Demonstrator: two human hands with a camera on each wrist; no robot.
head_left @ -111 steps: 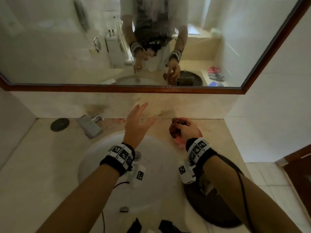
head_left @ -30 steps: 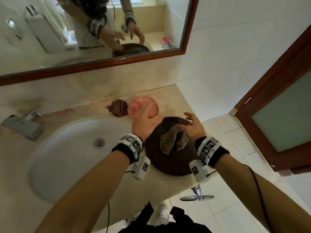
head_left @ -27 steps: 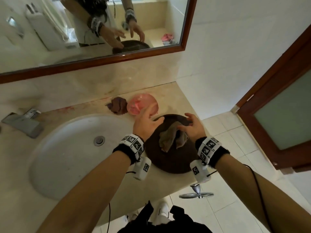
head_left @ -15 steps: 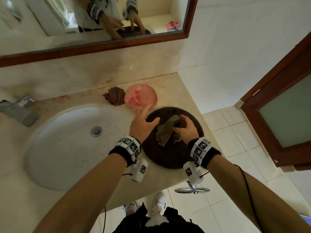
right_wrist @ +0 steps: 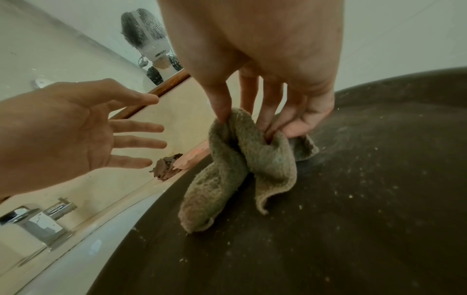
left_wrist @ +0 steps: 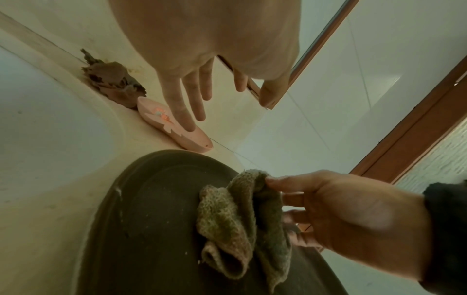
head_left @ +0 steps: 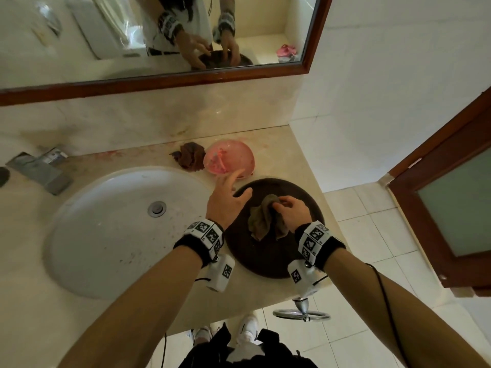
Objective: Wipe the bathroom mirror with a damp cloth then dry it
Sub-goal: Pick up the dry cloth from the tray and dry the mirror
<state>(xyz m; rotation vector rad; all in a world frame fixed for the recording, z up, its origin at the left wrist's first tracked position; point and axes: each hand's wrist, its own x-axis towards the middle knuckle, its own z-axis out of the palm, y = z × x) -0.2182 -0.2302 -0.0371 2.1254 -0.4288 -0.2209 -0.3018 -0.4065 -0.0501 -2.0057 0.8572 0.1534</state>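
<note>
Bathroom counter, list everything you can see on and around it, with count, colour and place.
olive cloth: one, olive-brown, on the dark tray
dark tray: one, dark brown, round, counter right of the sink
brown cloth: one, reddish brown, crumpled beside the pink dish
pink dish: one, pink, behind the tray
sink: one, white, set in the counter
tap: one, chrome, left of the sink
mirror: one, wood-framed, on the wall
door: one, brown frame, frosted glass, right
left hand: open, above the tray rim
right hand: pinches the olive cloth
</note>
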